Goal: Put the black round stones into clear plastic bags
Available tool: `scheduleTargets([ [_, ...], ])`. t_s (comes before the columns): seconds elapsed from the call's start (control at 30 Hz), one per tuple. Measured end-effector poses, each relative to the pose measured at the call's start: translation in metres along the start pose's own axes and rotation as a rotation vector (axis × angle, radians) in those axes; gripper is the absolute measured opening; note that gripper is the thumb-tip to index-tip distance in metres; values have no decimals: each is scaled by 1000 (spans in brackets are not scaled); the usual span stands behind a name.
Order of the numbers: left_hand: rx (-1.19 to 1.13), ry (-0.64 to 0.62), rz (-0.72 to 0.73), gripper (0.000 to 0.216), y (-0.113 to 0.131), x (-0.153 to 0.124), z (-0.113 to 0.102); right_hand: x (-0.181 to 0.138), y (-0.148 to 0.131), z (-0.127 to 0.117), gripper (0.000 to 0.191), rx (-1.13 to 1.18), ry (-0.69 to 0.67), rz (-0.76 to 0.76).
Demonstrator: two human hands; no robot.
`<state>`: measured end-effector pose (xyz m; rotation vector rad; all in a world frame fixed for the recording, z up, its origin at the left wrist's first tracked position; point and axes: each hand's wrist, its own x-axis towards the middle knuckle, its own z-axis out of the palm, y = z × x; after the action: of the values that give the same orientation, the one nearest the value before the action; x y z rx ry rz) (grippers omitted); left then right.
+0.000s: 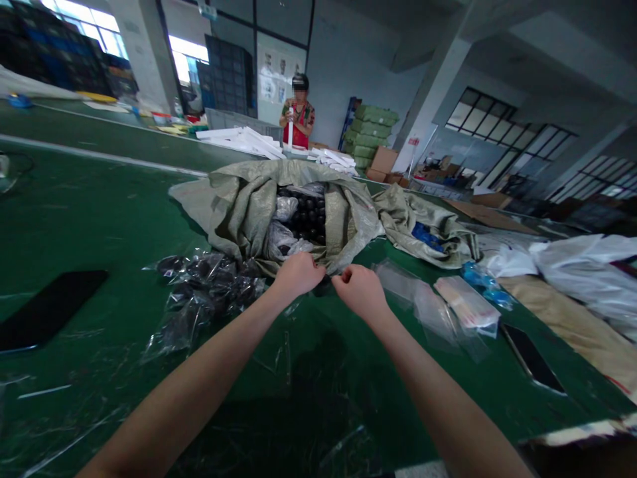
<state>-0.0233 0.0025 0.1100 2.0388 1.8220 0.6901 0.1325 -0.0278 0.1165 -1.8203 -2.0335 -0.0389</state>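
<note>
Both my hands meet in front of an open grey-green woven sack (239, 206) lying on the green table (89, 219). My left hand (297, 273) and my right hand (359, 289) are closed, fingers pinched together on a small dark thing between them that I cannot make out. The sack's mouth shows black round parts (309, 216) in clear plastic bags. A heap of clear bags holding dark parts (204, 285) lies just left of my left hand.
Flat clear bags (448, 305) and a phone (531, 358) lie to the right, a black flat object (47, 309) to the left. White and tan bags (582, 279) crowd the right edge. A person (297, 113) stands at the far side by white strips (243, 141).
</note>
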Motion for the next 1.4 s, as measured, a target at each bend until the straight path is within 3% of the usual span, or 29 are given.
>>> scheduleTargets([
  [0.2, -139, -15, -49, 25, -1, 2, -3, 0, -6, -1, 22, 58, 17, 42],
  [0.8, -75, -25, -59, 28, 4, 1, 8, 5, 6, 4, 25, 333, -42, 96],
  [1.07, -72, -80, -46, 29, -14, 12, 26, 20, 21, 31, 30, 363, -232, 132],
  [1.23, -229, -127, -85, 41, -31, 18, 28, 37, 34, 46, 30, 357, -307, 106],
  [1.3, -335, -127, -26, 35, -38, 19, 31, 41, 39, 48, 29, 373, -330, 79],
  [1.4, -551, -235, 23, 26, -49, 22, 41, 45, 45, 49, 28, 401, -361, 29],
])
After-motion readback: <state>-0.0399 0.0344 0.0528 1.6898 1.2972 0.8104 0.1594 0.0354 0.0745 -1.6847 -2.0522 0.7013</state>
